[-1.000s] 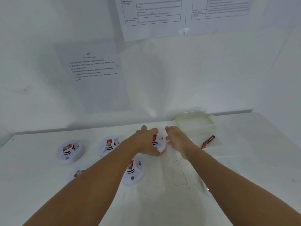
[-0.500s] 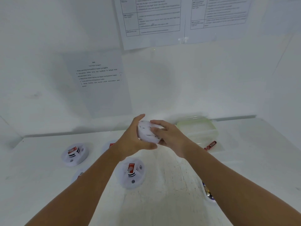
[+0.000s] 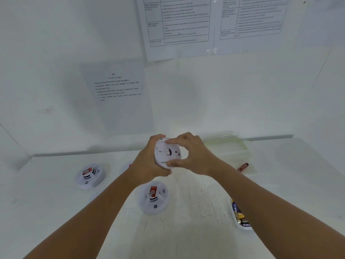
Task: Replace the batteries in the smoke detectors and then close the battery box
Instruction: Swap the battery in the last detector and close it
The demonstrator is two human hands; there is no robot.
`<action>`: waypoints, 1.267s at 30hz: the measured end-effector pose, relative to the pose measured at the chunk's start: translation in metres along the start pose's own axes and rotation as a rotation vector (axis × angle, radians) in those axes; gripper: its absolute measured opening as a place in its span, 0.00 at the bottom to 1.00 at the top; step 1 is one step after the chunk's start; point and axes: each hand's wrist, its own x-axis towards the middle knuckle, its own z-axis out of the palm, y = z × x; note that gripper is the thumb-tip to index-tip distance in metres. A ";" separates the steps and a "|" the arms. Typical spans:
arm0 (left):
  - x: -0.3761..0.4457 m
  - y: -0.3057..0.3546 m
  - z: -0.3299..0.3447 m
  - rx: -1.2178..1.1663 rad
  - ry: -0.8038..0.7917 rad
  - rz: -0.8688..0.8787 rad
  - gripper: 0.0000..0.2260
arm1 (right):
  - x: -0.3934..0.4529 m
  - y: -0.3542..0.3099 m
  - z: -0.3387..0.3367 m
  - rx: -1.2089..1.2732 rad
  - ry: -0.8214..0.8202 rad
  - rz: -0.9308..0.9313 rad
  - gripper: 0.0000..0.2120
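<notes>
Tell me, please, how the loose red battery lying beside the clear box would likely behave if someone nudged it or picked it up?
The red battery looks cylindrical and lies on its side on the smooth white table, so a sideways nudge would probably roll it. It appears rigid and small, likely an easy pinch, though its glossy wrap may be slightly slippery.

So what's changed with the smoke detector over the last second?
Both hands, left hand and right hand, have lifted the smoke detector off the table and turned its underside toward the camera; each now grips its rim. The other detectors, the loose battery and the battery box stayed put.
</notes>
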 end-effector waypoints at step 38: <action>-0.029 -0.023 -0.042 0.061 0.057 -0.009 0.47 | -0.008 0.022 0.041 -0.342 -0.020 0.182 0.24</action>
